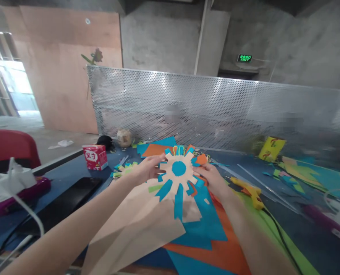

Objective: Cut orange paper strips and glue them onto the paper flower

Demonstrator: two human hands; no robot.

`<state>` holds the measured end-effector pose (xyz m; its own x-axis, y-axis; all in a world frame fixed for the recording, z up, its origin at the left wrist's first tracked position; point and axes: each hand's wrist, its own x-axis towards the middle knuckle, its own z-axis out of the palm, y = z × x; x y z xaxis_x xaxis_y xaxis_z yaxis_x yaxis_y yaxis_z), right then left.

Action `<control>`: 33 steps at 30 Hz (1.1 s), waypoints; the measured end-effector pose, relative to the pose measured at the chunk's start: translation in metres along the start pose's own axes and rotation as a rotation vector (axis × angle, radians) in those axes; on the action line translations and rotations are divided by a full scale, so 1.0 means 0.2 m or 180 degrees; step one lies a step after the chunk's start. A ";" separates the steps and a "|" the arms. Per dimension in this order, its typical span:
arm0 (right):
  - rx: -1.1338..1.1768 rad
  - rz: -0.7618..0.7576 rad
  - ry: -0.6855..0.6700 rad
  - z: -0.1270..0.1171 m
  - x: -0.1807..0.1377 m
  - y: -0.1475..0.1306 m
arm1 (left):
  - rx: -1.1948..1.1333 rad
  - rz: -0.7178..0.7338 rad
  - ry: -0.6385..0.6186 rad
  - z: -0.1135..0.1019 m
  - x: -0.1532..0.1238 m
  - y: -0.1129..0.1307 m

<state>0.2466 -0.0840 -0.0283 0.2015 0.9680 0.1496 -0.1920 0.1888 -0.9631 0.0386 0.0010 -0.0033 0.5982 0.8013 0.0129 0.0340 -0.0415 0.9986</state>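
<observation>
Between my hands is a flower-shaped felt piece (171, 179), beige with a blue scalloped disc at its centre. Its narrow beige strips stick out all round, with blue and orange strips showing between them and small yellow-green loops at the top. My left hand (151, 168) pinches its left edge. On the opposite edge, my right hand (212, 177) grips near an orange tab. Both hands hold the piece upright above the sheets, its blue centre towards me. Beige (135, 233) and blue sheets (207, 223) lie below it, with orange sheets among them.
A yellow glue gun (251, 193) with a black cord lies to the right. At left are a black phone-like slab (63, 200), a white power strip (12, 185) and a red box (95, 157). A perforated metal screen (170, 103) bounds the table's back, near a yellow packet (271, 149).
</observation>
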 end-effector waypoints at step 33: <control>-0.0792 0.0374 -0.0096 0.05 -0.03 0.13 | -0.0346 0.0090 0.0483 -0.09 -0.05 -0.13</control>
<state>0.2314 -0.0829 -0.0529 0.1626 0.9860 0.0367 0.0301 0.0322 -0.9990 0.0185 0.0050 -0.0284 0.4697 0.8819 0.0405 -0.0726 -0.0072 0.9973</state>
